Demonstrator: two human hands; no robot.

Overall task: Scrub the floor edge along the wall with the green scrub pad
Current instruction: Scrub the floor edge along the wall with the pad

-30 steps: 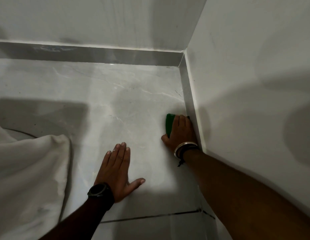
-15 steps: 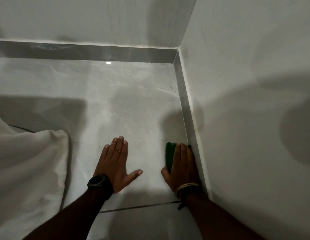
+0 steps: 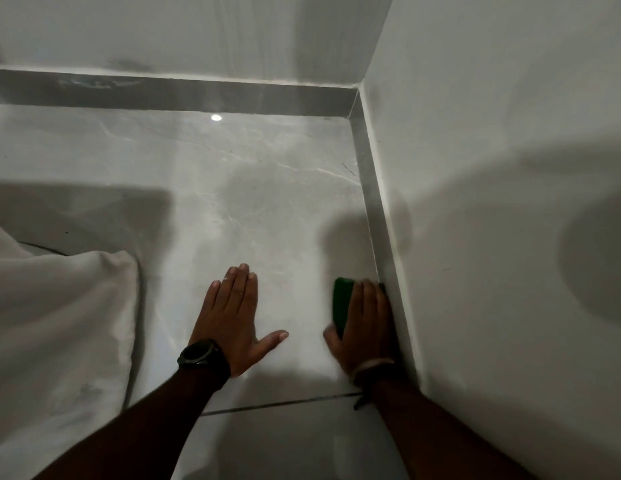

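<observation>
My right hand (image 3: 366,327) presses the green scrub pad (image 3: 341,301) flat on the grey marble floor (image 3: 233,188), right against the grey skirting strip (image 3: 375,209) at the foot of the right wall (image 3: 492,168). Only the pad's left part shows beside my fingers; the remainder lies under my palm. My left hand (image 3: 229,317), with a black watch on the wrist, rests flat on the floor with fingers spread, to the left of the pad and apart from it.
A white cloth (image 3: 59,323) is bunched on the floor at the left. The back wall (image 3: 198,32) and its skirting meet the right wall in a corner (image 3: 356,102). A dark grout line (image 3: 285,403) crosses the floor just below my wrists.
My right hand has slid the pad along the right skirting towards me, away from the corner. The left hand has stayed planted on the floor.
</observation>
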